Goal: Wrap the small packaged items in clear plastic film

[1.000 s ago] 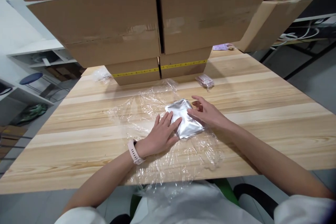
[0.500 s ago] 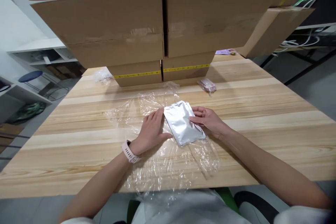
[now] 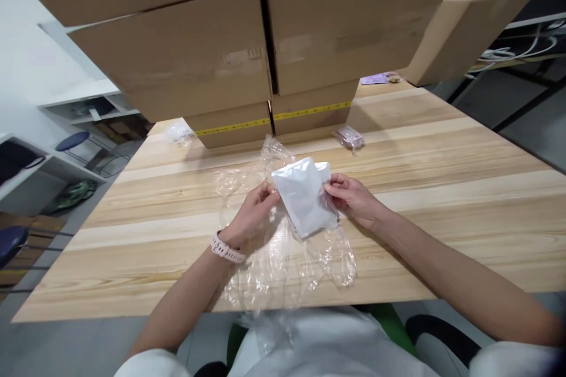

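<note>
Foil pouch (image 3: pixel 303 197) pinched at opposite edges by left hand (image 3: pixel 251 219) and right hand (image 3: pixel 354 200); likely light, slick, crinkly; edges grip best.

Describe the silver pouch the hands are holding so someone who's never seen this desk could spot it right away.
Start at the stacked cardboard boxes at the back of the wooden table. In front of them, above a crinkled clear plastic sheet, the left hand and right hand hold the pouch by its side edges. It is the only flat, opaque, silvery-white packet there; everything around it is see-through film.
</note>
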Demonstrator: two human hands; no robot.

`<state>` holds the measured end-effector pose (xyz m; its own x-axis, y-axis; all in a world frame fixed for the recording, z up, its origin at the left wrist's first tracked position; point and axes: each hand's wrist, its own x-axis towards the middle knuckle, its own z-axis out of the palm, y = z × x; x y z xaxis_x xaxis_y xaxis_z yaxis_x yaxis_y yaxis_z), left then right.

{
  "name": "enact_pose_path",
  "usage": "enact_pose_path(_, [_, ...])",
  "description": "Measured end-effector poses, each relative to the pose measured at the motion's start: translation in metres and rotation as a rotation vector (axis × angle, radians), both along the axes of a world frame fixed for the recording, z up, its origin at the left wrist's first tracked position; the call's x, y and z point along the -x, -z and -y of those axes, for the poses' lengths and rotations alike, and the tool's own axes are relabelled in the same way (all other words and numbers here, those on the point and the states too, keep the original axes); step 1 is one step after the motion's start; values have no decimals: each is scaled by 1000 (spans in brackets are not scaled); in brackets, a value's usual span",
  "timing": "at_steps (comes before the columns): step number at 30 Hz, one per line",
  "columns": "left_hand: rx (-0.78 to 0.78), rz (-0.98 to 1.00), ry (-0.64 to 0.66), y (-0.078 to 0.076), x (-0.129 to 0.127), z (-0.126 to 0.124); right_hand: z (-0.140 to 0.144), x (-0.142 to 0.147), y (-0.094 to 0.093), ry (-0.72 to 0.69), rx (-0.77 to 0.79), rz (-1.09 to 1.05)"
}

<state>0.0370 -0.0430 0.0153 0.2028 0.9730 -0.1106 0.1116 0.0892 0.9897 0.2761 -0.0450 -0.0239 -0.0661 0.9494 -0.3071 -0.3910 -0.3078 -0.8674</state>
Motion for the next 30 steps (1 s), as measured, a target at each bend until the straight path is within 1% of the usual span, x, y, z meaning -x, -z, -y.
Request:
enact_pose_path(1, [46,37,-26,-1,-3,2,1,1,0,-10,18,-10])
enact_pose_path(3, [79,24,-102,1,-10,4,4,7,-1,-12,48,-18])
enact_pose_path(5, [36,-23,-200,8,-16,5,9,15,-1,1,67,-34])
enact_pose_path(6, [1,-49,-226,13,-18,5,13,19,-1,-3,68,-44])
enact_pose_path(9, [-108,-104,-233,26,-23,5,22,31,-1,-80,44,-48])
enact_pose_path(11, [-154,-115,-209,29,-24,4,24,34,-2,-110,39,-31])
enact_pose_path(12, [-171,-106,-205,29,-23,2,23,33,-3,-113,45,-31])
enact_pose_path(14, [-214,-83,-236,22,-15,-4,19,27,-6,-105,56,-62])
enact_pose_path(15, [-251,-80,-285,15,-8,-10,16,22,-7,-95,53,-92])
enact_pose_path(17, [-369,-94,-434,-2,9,-26,8,8,-11,-41,29,-159])
enact_pose_path(19, [-525,-94,-599,-24,28,-46,2,-6,-13,35,24,-212])
enact_pose_path(20, [-609,-70,-671,-35,35,-56,0,-11,-13,46,43,-229])
enact_pose_path(22, [-763,14,-737,-53,43,-72,1,-15,-13,3,98,-248])
enact_pose_path(24, [-854,106,-715,-64,37,-81,6,-10,-13,-95,130,-250])
enact_pose_path(26, [-872,172,-653,-67,19,-80,15,-1,-12,-204,146,-236])
enact_pose_path(28, [-872,220,-583,-67,-8,-69,23,8,-11,-320,179,-206])
enact_pose_path(30, [-885,260,-493,-66,-38,-53,29,15,-10,-422,221,-182])
